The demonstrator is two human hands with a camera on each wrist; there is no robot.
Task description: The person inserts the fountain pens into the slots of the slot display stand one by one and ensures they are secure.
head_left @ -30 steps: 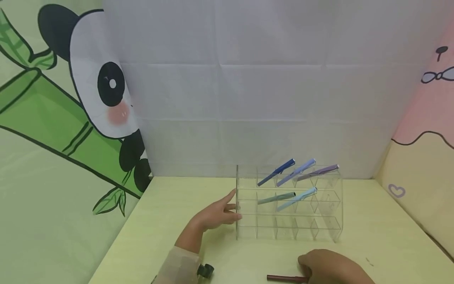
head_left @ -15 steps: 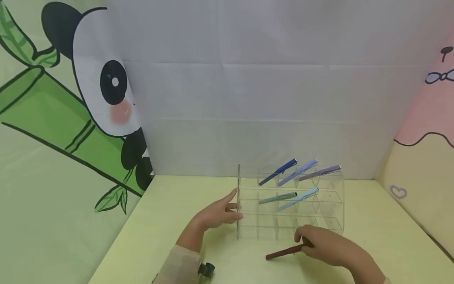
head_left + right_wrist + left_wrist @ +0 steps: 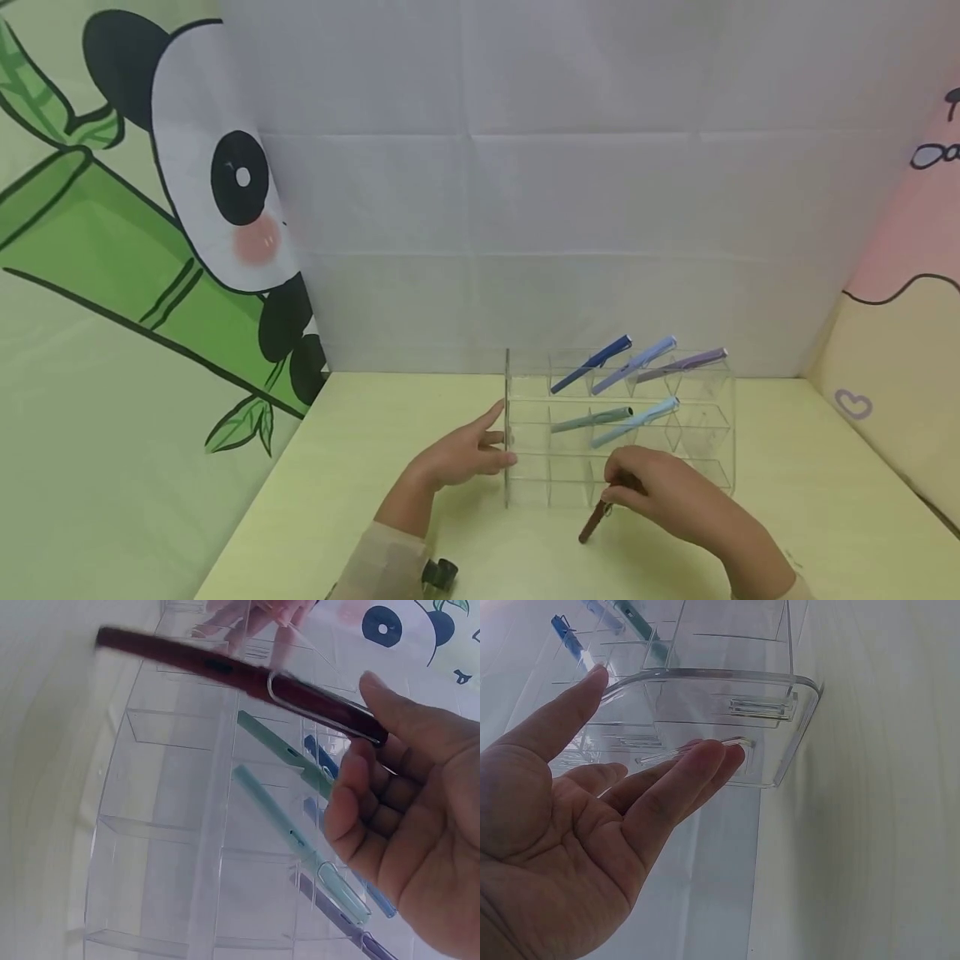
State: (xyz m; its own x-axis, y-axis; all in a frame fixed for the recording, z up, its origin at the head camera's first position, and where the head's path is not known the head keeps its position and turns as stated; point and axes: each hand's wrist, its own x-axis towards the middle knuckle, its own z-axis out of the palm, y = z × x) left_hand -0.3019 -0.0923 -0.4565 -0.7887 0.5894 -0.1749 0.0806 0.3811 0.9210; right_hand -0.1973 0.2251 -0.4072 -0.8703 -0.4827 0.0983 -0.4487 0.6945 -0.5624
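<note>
A dark red pen with a wire clip is pinched near its capped end by my right hand. In the head view the pen slants down toward the table in front of the clear acrylic rack. My left hand touches the rack's left side panel with its fingers fairly straight. In the rack's top row lean a dark blue pen, a periwinkle pen and a purple pen. The middle row holds a green pen and a light blue pen.
The rack stands on a pale yellow table. Behind it hangs a white cloth backdrop. A panda print covers the left side, and a pink and cream printed panel stands at right.
My right hand has risen from the table's front up to the rack's bottom row, bringing the red pen along and turning it from level to steeply slanted. My left hand stays at the rack.
</note>
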